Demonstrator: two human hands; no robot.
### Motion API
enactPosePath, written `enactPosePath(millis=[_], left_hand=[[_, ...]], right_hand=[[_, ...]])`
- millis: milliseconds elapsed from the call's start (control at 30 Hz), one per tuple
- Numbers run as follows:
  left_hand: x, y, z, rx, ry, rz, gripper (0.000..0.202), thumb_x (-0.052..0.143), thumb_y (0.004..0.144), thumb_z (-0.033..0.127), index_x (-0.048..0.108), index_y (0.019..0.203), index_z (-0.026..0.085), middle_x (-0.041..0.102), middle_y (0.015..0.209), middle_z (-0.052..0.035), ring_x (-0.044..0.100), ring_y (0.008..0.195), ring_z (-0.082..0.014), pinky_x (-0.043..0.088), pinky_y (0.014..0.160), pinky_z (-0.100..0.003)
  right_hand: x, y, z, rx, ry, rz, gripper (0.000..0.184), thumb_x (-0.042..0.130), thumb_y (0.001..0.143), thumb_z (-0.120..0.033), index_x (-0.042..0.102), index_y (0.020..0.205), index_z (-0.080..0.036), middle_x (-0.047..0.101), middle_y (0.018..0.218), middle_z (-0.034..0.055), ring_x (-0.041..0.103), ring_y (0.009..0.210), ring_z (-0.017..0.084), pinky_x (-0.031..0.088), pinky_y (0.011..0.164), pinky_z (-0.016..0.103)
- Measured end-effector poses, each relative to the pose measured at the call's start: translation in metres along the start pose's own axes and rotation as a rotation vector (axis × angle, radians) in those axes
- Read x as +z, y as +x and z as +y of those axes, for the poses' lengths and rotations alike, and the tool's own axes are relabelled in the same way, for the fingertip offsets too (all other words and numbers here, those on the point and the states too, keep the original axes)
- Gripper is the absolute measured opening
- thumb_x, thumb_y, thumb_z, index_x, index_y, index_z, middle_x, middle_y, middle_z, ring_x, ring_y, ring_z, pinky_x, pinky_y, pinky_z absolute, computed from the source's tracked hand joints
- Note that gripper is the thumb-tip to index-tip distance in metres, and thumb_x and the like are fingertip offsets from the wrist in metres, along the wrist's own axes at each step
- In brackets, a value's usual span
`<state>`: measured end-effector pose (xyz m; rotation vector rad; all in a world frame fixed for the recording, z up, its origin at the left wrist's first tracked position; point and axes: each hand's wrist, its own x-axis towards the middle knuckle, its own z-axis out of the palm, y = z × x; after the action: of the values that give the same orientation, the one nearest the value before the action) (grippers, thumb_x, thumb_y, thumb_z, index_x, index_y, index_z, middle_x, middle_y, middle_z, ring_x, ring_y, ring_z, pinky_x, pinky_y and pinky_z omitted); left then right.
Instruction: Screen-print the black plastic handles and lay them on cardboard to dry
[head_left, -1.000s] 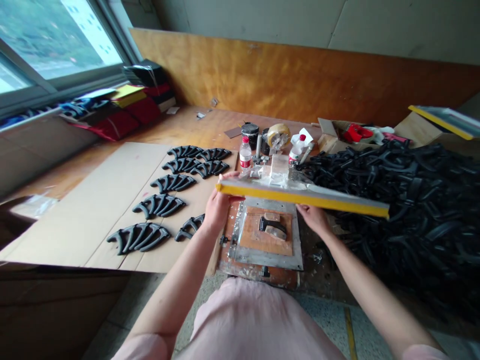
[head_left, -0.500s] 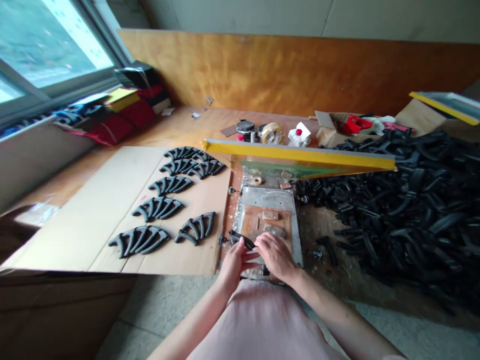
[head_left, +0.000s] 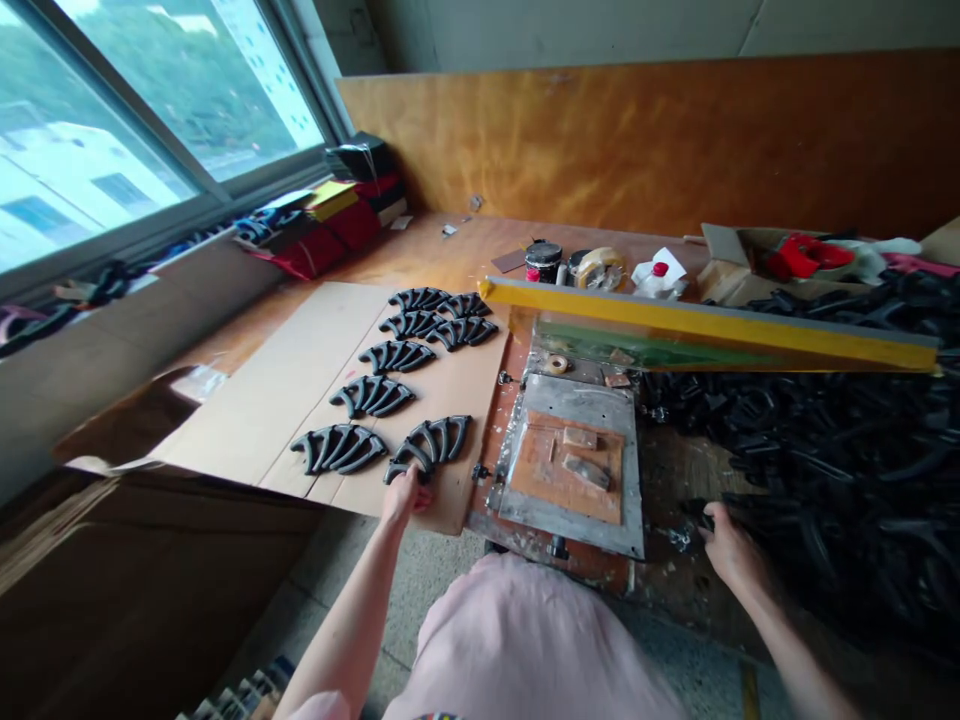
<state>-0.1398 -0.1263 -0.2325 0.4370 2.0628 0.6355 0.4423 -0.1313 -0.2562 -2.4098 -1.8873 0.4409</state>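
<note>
Wooden bench (head_left: 442,260): red item (head_left: 814,257) in cardboard box (head_left: 721,278) behind black parts (head_left: 825,440).

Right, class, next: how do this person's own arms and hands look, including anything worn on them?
The left hand and right hand are ungloved; the forearms are bare, with no watch or bracelet visible. A pale pink sleeve shows near the left elbow, like the pale pink top. No right sleeve is in view.
</note>
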Motion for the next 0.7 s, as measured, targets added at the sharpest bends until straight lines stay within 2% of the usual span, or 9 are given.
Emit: enactPosePath(millis=[67,100,200,267,367,467,533,600,700], left_hand=[[-0.006,0.003,0.006,-0.002,0.096,-0.013,0.042,0.042,0.087,0.051,0.057,0.067,0.017,0.061,0.049,-0.0093,0.063,0.048,-0.0244,0.051,0.049,-0.034],[-0.009,0.003,0.01,0.001,0.144,-0.019,0.044,0.046,0.085,0.054,0.058,0.065,0.017,0.058,0.045,-0.0083,0.06,0.044,-0.0243,0.049,0.046,-0.034],[-0.011,-0.002,0.035,0.055,0.246,-0.048,0.049,0.052,0.079,0.062,0.058,0.063,0.016,0.054,0.04,-0.0054,0.053,0.036,-0.0208,0.044,0.04,-0.03],[-0.004,-0.016,0.067,0.202,0.217,-0.092,0.051,0.05,0.08,0.064,0.06,0.07,0.016,0.056,0.044,-0.0029,0.053,0.038,-0.0171,0.044,0.042,-0.027],[0.018,-0.056,0.132,0.557,0.039,-0.19,0.054,0.049,0.081,0.068,0.063,0.089,0.016,0.061,0.053,0.0003,0.055,0.041,-0.0132,0.044,0.043,-0.022],[0.039,-0.11,0.197,0.828,-0.224,-0.338,0.058,0.05,0.082,0.068,0.061,0.109,0.018,0.064,0.061,0.0012,0.057,0.045,-0.0106,0.046,0.048,-0.02],[0.051,-0.14,0.229,0.93,-0.38,-0.415,0.06,0.045,0.084,0.069,0.057,0.115,0.019,0.065,0.064,0.0006,0.059,0.048,-0.011,0.048,0.051,-0.021],[0.059,-0.16,0.247,0.966,-0.461,-0.463,0.065,0.036,0.086,0.072,0.058,0.111,0.017,0.066,0.065,-0.0012,0.06,0.05,-0.0119,0.049,0.052,-0.022],[0.064,-0.169,0.247,0.956,-0.473,-0.461,0.071,0.028,0.086,0.075,0.061,0.104,0.015,0.066,0.064,-0.0031,0.059,0.05,-0.0123,0.049,0.052,-0.022]], right_hand=[[-0.009,0.002,-0.025,-0.041,0.075,0.103,0.026,0.047,0.085,-0.025,0.059,0.109,-0.025,0.071,0.095,0.0118,0.068,0.085,0.029,0.051,0.071,0.04],[-0.015,0.003,-0.043,-0.112,0.124,0.163,0.03,0.045,0.087,-0.027,0.059,0.113,-0.024,0.071,0.1,0.0114,0.067,0.09,0.028,0.051,0.075,0.04],[-0.032,0.008,-0.111,-0.484,0.252,0.25,0.036,0.041,0.093,-0.026,0.06,0.123,-0.024,0.068,0.111,0.009,0.063,0.101,0.023,0.05,0.086,0.037],[-0.036,0.011,-0.156,-0.714,0.242,0.214,0.039,0.039,0.094,-0.019,0.062,0.125,-0.024,0.067,0.11,0.0077,0.06,0.1,0.02,0.049,0.087,0.034],[-0.034,0.016,-0.202,-0.869,0.119,0.161,0.039,0.042,0.093,-0.014,0.065,0.122,-0.026,0.067,0.104,0.0071,0.058,0.096,0.021,0.049,0.082,0.032],[-0.029,0.023,-0.221,-0.889,0.038,0.144,0.033,0.052,0.091,-0.018,0.067,0.118,-0.026,0.066,0.105,0.0079,0.057,0.099,0.023,0.049,0.083,0.035],[-0.027,0.024,-0.227,-0.883,0.037,0.157,0.03,0.055,0.09,-0.02,0.067,0.117,-0.024,0.064,0.118,0.01,0.055,0.11,0.025,0.047,0.091,0.039],[-0.024,0.022,-0.232,-0.895,0.058,0.17,0.035,0.056,0.09,-0.024,0.063,0.124,-0.021,0.056,0.135,0.0118,0.048,0.126,0.028,0.041,0.102,0.045],[-0.018,0.011,-0.236,-0.991,0.102,0.129,0.046,0.06,0.089,-0.031,0.055,0.133,-0.019,0.051,0.143,0.0114,0.04,0.136,0.029,0.029,0.112,0.054]])
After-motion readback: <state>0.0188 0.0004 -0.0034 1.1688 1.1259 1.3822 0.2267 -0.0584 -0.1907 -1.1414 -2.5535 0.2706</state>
